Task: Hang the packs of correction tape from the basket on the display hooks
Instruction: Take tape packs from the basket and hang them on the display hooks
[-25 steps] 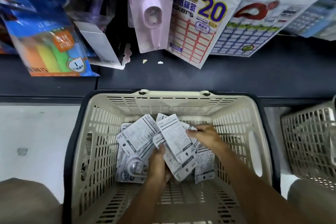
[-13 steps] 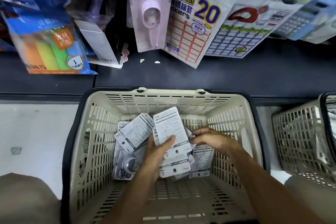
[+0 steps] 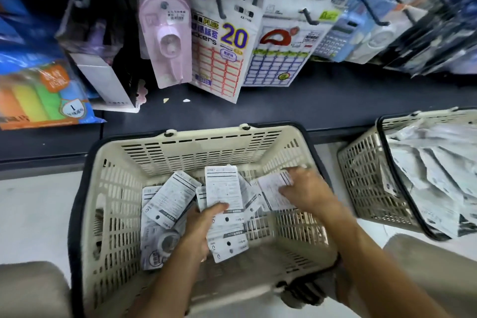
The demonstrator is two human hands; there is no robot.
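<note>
A cream plastic basket [image 3: 108,214] with a dark rim stands on the floor below me and holds several white packs of correction tape [image 3: 167,199], lying printed back up. My left hand [image 3: 198,230] grips a stack of these packs [image 3: 224,193], thumb across the top one. My right hand [image 3: 307,193] pinches another pack [image 3: 273,186] at the basket's right side. Black display hooks [image 3: 307,15] stick out of the shelf wall above, loaded with hanging goods. A pink correction tape pack [image 3: 167,39] hangs there too.
A second cream basket [image 3: 366,178] full of white plastic-wrapped goods stands to the right. Sticker sheets [image 3: 222,54], calculators [image 3: 338,36] and coloured sticky notes [image 3: 38,93] hang over a dark shelf ledge [image 3: 309,100]. My knees show at both lower corners.
The view has swung right, showing more of the second basket. My right hand moved to the right side of the basket and took hold of a pack. My left hand keeps its stack.
</note>
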